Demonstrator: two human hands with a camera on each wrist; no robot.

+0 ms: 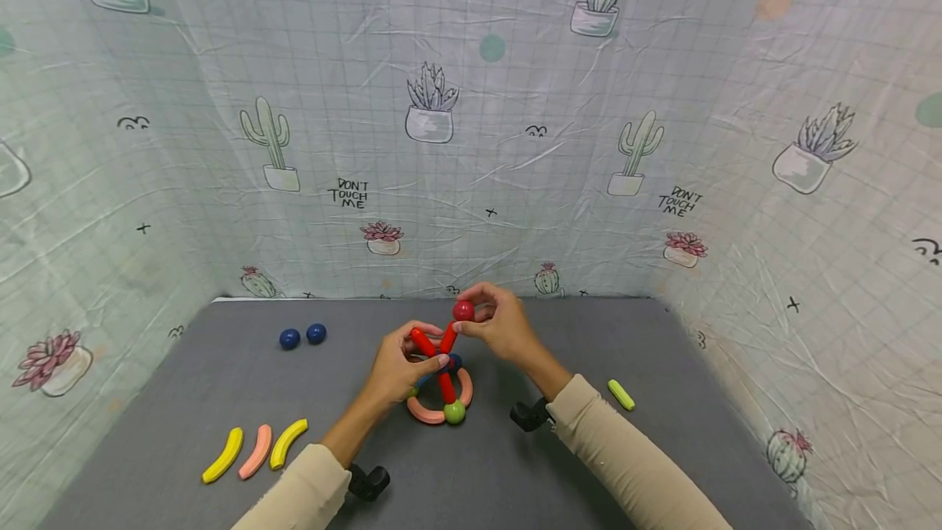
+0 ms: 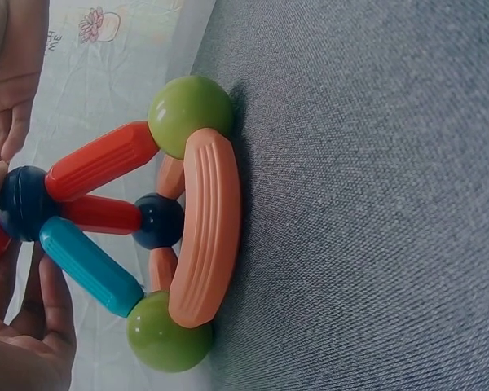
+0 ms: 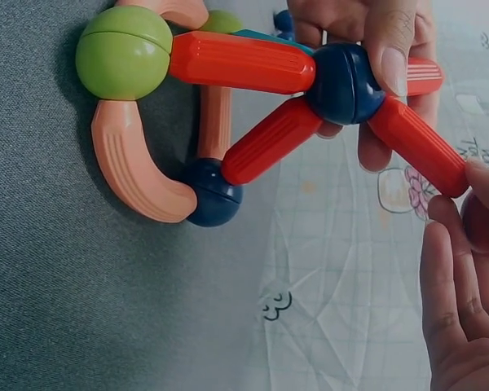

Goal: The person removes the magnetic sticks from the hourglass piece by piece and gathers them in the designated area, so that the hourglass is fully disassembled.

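Note:
A ring of curved salmon pieces (image 2: 208,228) and balls lies on the table, with red and teal sticks (image 2: 94,265) rising from it to a dark blue ball (image 3: 344,83). The left hand (image 1: 397,362) pinches that blue ball between thumb and fingers. Two red sticks point upward from it. At the end of the right one (image 3: 424,151), the right hand (image 1: 504,330) holds a red ball (image 1: 464,311) between thumb and fingers, against or very near the stick's tip. Green balls (image 3: 124,54) sit at two corners of the ring.
Two dark blue balls (image 1: 290,339) lie at the back left. Nearer on the left are two yellow curved pieces (image 1: 223,455) and a salmon one (image 1: 256,451). A short yellow-green stick (image 1: 621,395) lies at the right. A patterned cloth (image 1: 486,170) hangs behind the table.

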